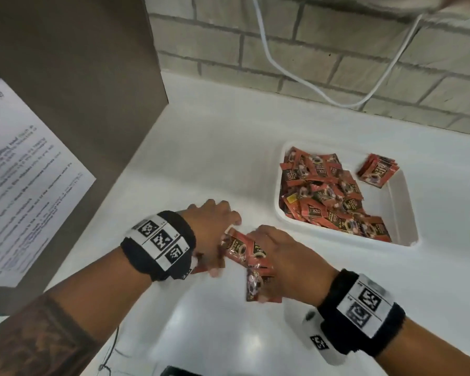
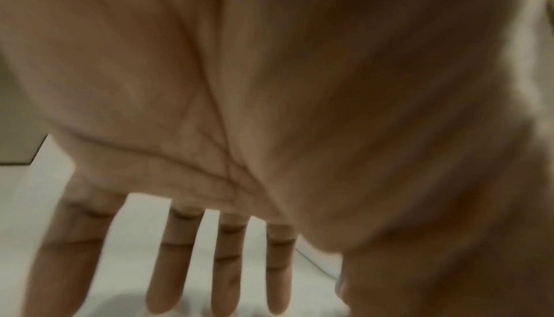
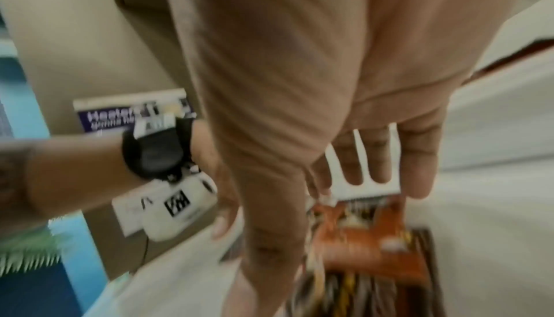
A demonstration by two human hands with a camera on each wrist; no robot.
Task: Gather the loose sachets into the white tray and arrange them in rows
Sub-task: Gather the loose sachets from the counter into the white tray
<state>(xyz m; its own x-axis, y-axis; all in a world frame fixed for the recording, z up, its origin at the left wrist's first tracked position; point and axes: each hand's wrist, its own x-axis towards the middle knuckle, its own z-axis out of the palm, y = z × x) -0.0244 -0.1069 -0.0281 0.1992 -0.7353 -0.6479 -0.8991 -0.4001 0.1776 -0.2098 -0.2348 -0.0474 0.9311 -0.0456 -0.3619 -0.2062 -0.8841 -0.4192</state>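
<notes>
In the left wrist view the fingers [image 2: 177, 251] of the left hand [image 1: 210, 232] are straight and spread apart over the white counter [image 1: 215, 158], holding nothing that shows; in the right wrist view the right hand [image 1: 285, 259] also has its fingers extended with gaps between them, lying over a small clutch of loose sachets [image 1: 251, 263] low in the centre of the head frame. Both hands seem to be corralling that clutch between them rather than pinching it, though blur makes the contact hard to judge. Out to the right of centre, the white tray [image 1: 403, 202] already holds a jumbled heap of sachets [image 1: 326, 194] along its left side and a short stack [image 1: 377, 170] at its upper right corner. By the look of it gathering is nearly done, while arranging in rows has barely begun. Whether more sachets lie under the palms or beyond the frame edges cannot be told, and the print on the packets is too smeared to read
</notes>
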